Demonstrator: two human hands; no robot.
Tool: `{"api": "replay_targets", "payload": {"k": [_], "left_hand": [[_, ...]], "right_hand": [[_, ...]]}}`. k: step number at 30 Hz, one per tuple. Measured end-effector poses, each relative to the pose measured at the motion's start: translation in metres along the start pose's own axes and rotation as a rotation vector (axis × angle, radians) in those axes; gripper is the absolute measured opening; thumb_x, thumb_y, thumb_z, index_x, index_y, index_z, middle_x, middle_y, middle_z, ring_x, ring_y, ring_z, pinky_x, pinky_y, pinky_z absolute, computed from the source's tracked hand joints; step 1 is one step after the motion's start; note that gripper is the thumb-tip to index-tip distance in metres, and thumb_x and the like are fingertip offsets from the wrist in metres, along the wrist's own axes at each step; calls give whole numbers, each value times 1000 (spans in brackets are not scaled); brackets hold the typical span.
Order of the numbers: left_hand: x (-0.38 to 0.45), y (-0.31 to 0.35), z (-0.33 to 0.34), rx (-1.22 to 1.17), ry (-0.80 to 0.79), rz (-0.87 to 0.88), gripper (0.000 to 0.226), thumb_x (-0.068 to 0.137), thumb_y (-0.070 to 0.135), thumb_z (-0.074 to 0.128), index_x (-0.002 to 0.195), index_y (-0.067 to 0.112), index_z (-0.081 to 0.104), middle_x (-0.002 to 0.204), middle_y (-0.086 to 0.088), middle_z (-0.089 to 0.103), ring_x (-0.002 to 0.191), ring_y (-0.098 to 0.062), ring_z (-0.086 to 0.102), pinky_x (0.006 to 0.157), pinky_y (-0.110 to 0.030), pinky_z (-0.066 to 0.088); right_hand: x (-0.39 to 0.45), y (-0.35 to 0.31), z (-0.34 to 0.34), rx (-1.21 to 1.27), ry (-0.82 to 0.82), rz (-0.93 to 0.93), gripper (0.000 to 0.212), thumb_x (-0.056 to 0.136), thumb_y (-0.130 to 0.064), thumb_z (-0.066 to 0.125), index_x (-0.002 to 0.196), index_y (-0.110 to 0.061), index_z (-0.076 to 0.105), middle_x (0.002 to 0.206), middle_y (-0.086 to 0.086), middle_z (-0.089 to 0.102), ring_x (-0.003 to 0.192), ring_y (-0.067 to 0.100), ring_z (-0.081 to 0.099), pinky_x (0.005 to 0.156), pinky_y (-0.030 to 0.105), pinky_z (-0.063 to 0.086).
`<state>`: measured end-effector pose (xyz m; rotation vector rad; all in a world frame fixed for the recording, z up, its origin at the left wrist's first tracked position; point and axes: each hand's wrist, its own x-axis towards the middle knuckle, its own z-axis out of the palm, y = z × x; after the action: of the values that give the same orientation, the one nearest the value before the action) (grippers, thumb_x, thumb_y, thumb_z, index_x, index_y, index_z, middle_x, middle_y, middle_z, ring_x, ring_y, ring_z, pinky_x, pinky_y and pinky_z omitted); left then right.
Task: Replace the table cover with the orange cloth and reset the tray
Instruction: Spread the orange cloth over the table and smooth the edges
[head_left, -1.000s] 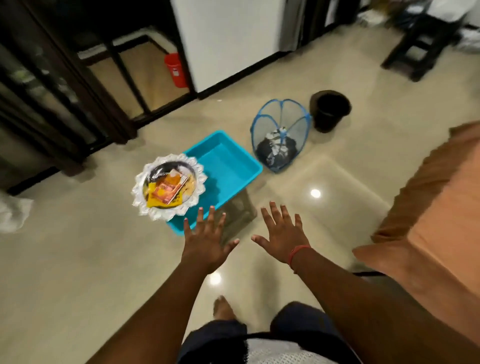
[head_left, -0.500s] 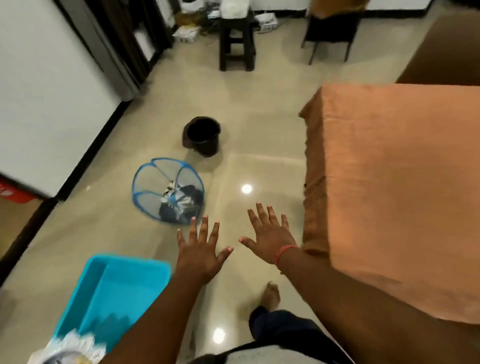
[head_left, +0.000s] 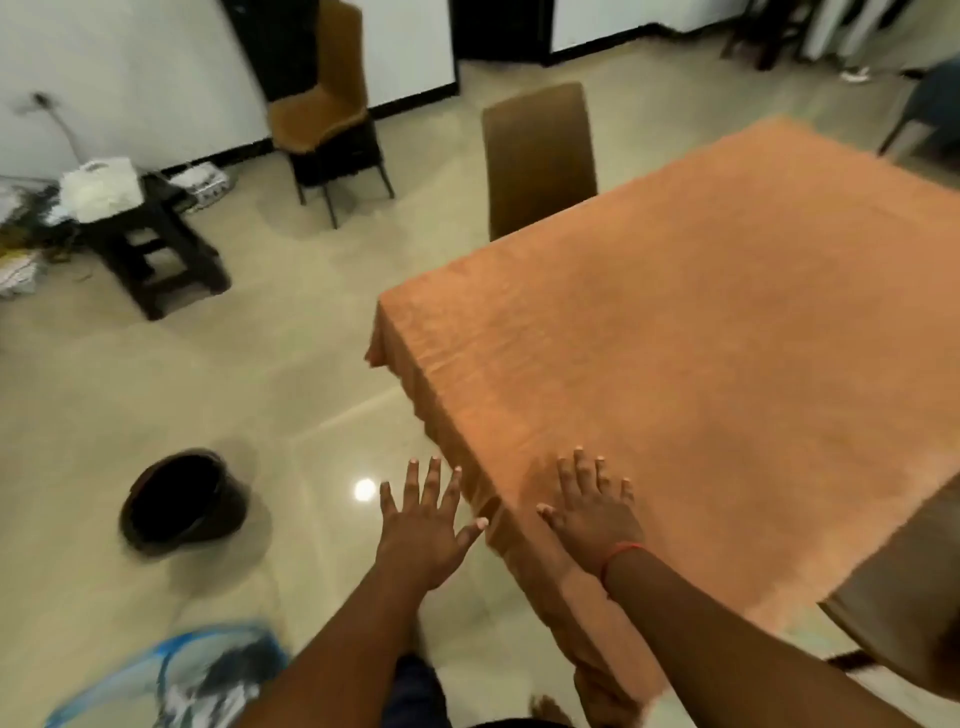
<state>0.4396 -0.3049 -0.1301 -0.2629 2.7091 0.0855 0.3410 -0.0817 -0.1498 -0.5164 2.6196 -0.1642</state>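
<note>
Two spread hands at the near corner of the orange-covered bench.

I see my left hand (head_left: 422, 530) over the floor just left of the bench edge, fingers straight and splayed, holding nothing. My right hand (head_left: 597, 514) is above the orange cloth (head_left: 701, 332), fingers likewise spread and empty; whether it touches the cloth I cannot tell. A black bucket (head_left: 182, 501) stands on the floor to the left, a brown chair (head_left: 537, 156) at the bench's far side.
</note>
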Motion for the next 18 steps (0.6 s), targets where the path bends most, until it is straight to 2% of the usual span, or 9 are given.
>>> {"api": "replay_targets", "payload": {"k": [2,4,7,8,13,15,16,17,18], "left_hand": [[44,-1,-19,21,7,102,86,83,77,-8,154,31,-14,163,-5,-19,149,-32,-20,115,-63,-7],[80,-4,-34,86,11,201,79,92,71,12,157,28,-1,165,-9,-8,151,-36,-7,114,-66,1],[129,-22,-45,145,-19,353,74,90,66,30,147,20,42,153,-17,40,138,-44,39,102,-71,32],[142,-29,-45,176,-11,390,73,88,64,33,143,18,49,148,-18,47,133,-44,46,99,-70,34],[206,-51,-56,268,-49,500,69,87,64,32,139,24,53,146,-16,49,129,-46,50,109,-62,10],[224,-39,-76,270,-106,530,68,89,63,30,152,40,24,163,-8,10,147,-42,19,112,-62,-8],[233,-32,-79,313,-79,561,69,89,63,30,153,43,14,161,-3,-3,150,-38,11,112,-63,-6],[244,-24,-79,315,-67,570,70,85,63,34,151,44,23,161,-2,5,148,-37,20,112,-65,8],[253,-20,-77,271,-74,551,70,77,63,40,143,41,46,158,-5,28,139,-37,39,106,-66,25]], "right_hand": [[9,7,-5,53,33,144,81,92,-68,18,157,-25,-3,166,6,-6,151,37,1,118,58,8],[15,11,-10,113,36,287,80,93,-68,17,157,-26,-4,166,4,-8,152,34,-2,120,56,6],[14,-1,-6,247,57,462,78,96,-64,26,158,-27,-4,166,0,-13,152,29,-9,121,53,3],[12,-6,-4,258,61,505,78,97,-63,27,158,-26,-3,166,0,-12,152,29,-9,121,53,4],[21,-30,3,341,5,695,78,94,-64,29,158,-29,1,166,-1,-11,152,30,-6,119,53,5],[25,-34,4,294,38,719,77,88,-62,37,155,-26,26,165,1,10,149,35,21,114,56,21],[31,-29,8,292,63,732,78,80,-63,42,147,-23,43,159,2,30,139,35,40,108,55,29],[39,-23,15,278,113,720,79,72,-64,45,137,-20,52,151,4,45,130,34,50,104,54,29],[46,-19,18,279,139,720,78,67,-64,46,131,-20,56,144,5,54,126,32,50,105,53,23]]}}
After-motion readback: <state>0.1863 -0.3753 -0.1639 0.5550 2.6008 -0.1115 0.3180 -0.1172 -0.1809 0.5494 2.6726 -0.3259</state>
